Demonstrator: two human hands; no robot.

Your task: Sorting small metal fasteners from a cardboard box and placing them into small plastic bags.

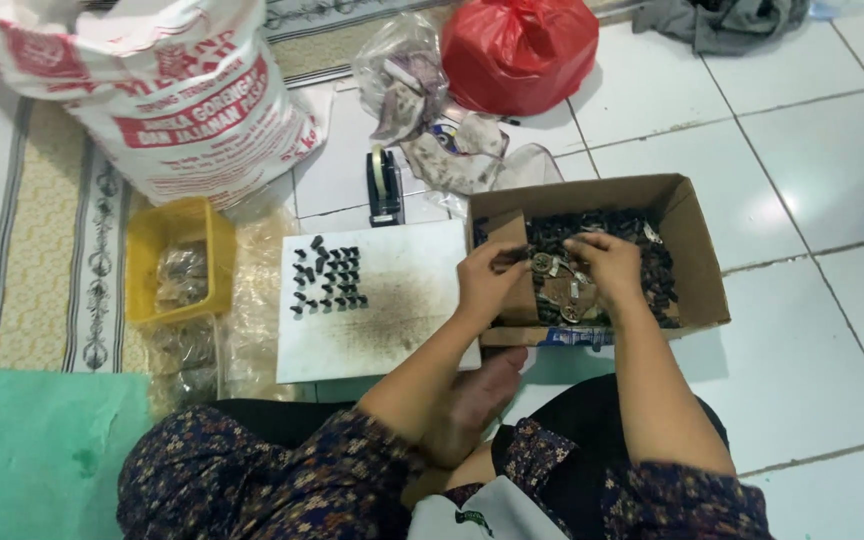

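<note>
I sit on the floor over an open cardboard box (697, 260) filled with small dark parts (552, 232) and some metal pieces. My left hand (487, 280) hovers at the box's left edge, pinching a small dark part between its fingertips. My right hand (607, 265) reaches into the middle of the box, fingers curled down among the parts; what it grips is hidden. Left of the box lies a white board (392, 330) with several small dark parts (327, 278) set out in rows near its upper left corner.
A yellow basket (147, 240) with plastic bags stands left of the board. Behind are a large printed white sack (172, 100), a tape dispenser (384, 185), clear bags (407, 80) and a red plastic bag (517, 50). White tiles (812, 330) spread to the right; a green sheet (32, 450) lies lower left.
</note>
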